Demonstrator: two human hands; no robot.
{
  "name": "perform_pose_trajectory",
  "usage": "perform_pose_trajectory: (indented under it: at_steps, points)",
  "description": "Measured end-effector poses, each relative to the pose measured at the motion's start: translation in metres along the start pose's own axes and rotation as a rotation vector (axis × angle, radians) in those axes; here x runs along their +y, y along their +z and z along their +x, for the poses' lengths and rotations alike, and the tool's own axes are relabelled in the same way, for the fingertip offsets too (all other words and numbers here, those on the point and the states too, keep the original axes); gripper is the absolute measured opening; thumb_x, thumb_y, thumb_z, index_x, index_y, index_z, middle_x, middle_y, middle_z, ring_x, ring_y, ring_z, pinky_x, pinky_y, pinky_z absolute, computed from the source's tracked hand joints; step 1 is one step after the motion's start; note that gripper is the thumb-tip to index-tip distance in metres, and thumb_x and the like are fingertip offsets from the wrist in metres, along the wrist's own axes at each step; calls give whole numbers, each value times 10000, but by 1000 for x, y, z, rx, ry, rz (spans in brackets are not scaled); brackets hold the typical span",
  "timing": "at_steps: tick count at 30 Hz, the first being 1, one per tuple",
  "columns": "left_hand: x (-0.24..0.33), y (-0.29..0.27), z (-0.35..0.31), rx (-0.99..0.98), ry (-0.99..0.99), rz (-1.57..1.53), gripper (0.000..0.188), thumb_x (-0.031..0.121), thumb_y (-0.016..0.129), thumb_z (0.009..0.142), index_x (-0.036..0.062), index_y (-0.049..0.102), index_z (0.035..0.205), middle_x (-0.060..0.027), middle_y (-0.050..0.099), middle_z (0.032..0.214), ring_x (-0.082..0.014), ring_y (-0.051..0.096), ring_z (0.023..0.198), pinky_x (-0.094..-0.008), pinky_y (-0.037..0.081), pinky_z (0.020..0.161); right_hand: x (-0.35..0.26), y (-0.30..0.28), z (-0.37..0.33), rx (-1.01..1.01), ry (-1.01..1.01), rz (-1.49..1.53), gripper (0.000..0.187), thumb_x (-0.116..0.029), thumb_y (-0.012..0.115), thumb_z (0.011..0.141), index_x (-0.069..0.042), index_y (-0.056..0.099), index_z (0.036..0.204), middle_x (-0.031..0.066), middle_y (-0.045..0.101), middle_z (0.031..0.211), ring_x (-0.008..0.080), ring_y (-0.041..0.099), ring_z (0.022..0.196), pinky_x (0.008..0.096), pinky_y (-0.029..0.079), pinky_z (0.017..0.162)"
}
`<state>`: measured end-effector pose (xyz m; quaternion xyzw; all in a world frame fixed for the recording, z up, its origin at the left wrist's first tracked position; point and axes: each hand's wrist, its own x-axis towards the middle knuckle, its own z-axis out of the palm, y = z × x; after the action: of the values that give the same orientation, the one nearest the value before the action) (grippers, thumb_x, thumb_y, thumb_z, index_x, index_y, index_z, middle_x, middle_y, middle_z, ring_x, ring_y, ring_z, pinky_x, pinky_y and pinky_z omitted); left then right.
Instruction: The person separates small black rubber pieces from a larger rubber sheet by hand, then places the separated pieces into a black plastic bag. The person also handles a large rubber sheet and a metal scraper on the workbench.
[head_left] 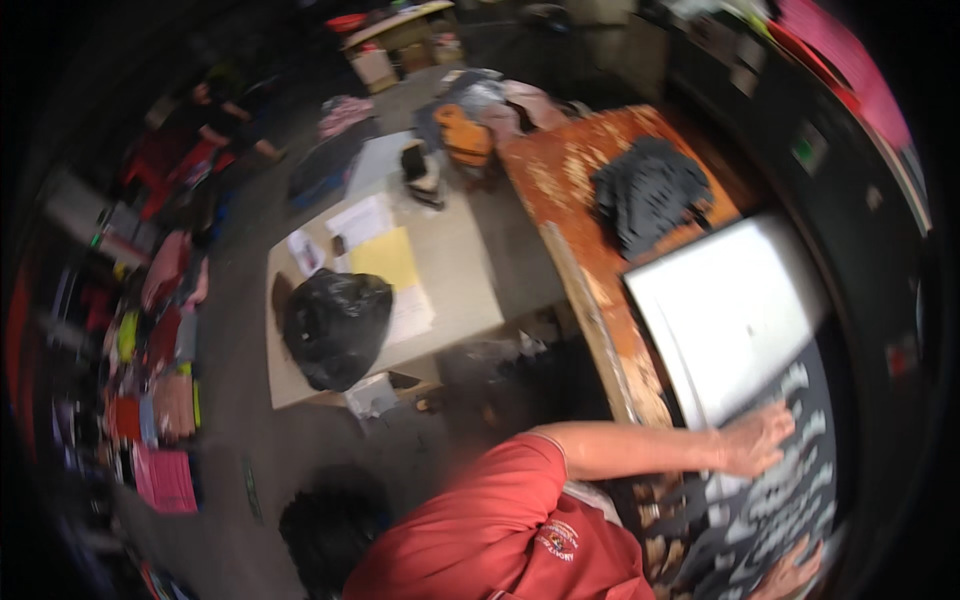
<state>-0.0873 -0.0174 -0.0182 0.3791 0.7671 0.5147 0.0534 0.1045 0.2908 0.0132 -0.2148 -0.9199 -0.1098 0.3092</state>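
My left arm, in a red short sleeve, reaches across to the right. My left hand [755, 440] rests on a dark grey cloth with pale grey patches [770, 495], its fingers stretched out and slightly blurred. At the lower right edge, my right hand [790, 573] lies by the same cloth with fingers apart; part of it is cut off by the frame. Neither hand shows anything held. Just beyond my left hand is a flat white panel [730, 310], its near edge meeting the cloth. Farther along lies a crumpled dark grey fabric pile [650, 195].
The panel and pile lie on a worn orange-brown table [560, 150], beside a dark wall [850, 200]. To the left, a pale table [460, 270] bears a black plastic bag [338, 330], papers and an iron [422, 178]. Folded clothes [175, 405] line the far left; a person [230, 120] is in the background.
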Motion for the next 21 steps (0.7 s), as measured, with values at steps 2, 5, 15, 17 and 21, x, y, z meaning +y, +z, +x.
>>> perform_pose_trajectory:
  at_steps: [2, 5, 15, 17, 21]
  points:
    - [-5, 25, 19, 93, 151, -92, 399, 148, 673, 807, -160, 649, 1059, -298, 602, 1135, -459, 551, 1155, -542, 356, 1199, 69, 13, -36, -239, 263, -103, 627, -404, 752, 985, 65, 637, 1385, 283, 647, 1385, 439, 592, 1297, 494, 452, 1136]
    - [-3, 66, 39, 113, 267, 351, 554, 337, 679, 900, -106, 677, 1234, -325, 585, 1362, -476, 494, 1342, -637, 277, 1232, 130, 32, -106, -375, 393, -91, 678, -365, 772, 951, 53, 580, 1449, 301, 574, 1469, 444, 513, 1391, 496, 388, 1204]
    - [-14, 115, 98, -67, 104, 573, 755, 492, 573, 1031, -77, 495, 1522, -344, 385, 1625, -506, 278, 1561, -565, 183, 1300, 138, -17, -109, -485, 635, 105, 1107, -592, 811, 820, -18, 351, 1646, 316, 294, 1681, 461, 298, 1551, 509, 262, 1280]
    - [-19, 116, 97, -121, 119, 634, 724, 467, 535, 1047, -80, 497, 1519, -306, 398, 1637, -467, 288, 1572, -559, 189, 1301, 138, -22, -104, -518, 624, 139, 1112, -585, 817, 804, -32, 353, 1649, 297, 310, 1680, 462, 314, 1541, 506, 277, 1275]
    - [-19, 111, 85, -108, 182, 606, 665, 348, 556, 1025, -106, 493, 1508, -296, 407, 1637, -440, 302, 1573, -545, 196, 1306, 146, -22, -99, -485, 639, 226, 1065, -488, 850, 769, -54, 402, 1632, 263, 377, 1652, 449, 361, 1509, 505, 333, 1249]
